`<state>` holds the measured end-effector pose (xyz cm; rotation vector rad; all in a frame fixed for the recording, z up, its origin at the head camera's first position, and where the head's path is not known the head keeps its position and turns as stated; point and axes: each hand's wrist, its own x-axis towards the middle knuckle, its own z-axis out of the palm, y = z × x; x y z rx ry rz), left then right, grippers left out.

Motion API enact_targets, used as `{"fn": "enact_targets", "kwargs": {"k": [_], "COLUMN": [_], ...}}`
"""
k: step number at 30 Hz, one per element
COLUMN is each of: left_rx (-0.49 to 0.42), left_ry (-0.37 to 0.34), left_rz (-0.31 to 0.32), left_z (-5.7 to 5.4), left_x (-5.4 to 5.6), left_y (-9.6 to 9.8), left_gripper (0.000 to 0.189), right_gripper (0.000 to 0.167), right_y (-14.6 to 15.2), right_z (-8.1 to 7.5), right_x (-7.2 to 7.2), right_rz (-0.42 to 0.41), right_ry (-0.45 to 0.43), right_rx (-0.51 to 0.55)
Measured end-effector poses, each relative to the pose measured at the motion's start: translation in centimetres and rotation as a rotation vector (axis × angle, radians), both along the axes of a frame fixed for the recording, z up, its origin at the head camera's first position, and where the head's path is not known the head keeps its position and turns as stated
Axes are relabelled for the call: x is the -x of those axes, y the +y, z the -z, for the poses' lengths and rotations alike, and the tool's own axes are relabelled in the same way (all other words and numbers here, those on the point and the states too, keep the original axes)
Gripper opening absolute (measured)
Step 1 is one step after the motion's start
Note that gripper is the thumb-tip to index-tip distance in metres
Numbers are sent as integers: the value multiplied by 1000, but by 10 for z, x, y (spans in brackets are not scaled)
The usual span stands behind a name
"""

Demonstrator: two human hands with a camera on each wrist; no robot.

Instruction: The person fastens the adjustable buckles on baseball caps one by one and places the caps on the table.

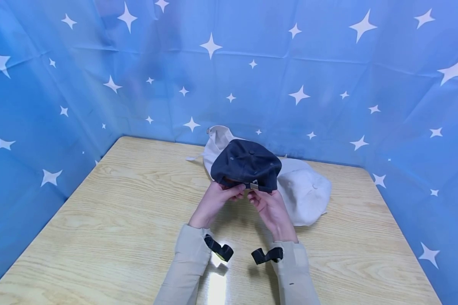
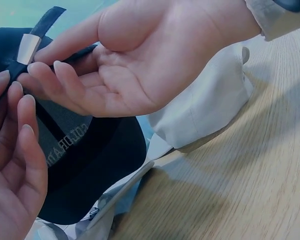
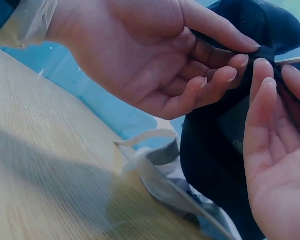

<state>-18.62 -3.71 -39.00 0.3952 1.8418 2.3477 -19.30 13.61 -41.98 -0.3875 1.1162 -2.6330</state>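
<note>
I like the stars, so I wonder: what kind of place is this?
Probably an indoor corner set up for filming: a blue starry cloth hangs behind and beside a wooden table, with black wrist cameras in view.

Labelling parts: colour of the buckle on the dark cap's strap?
Silver; the buckle shows best in the left wrist view.

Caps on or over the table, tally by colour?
Dark cap: 1
Pale caps: 2
Total: 3
</note>
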Motion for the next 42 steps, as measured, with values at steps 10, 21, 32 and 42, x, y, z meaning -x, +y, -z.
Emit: {"fn": "enact_targets", "kwargs": {"k": [10, 21, 32, 42], "left_rx": [-23, -27, 4, 27], "left_ry": [25, -6, 74, 17], "left_rz": [5, 5, -30, -31], "left_z": [14, 13, 40, 20], "left_x": [8, 7, 22, 10], "left_y": [5, 6, 0, -3], "left_gripper": [29, 27, 30, 27], "right_gripper": [17, 15, 19, 16], "right_y": [-1, -2, 0, 2], "right_z": [-1, -1, -1, -1], "right_x": [0, 1, 1, 1], "right_rz": [13, -3, -10, -7], "right_ry": [-1, 54, 62, 54], "right_rx": [-35, -29, -2, -1]}}
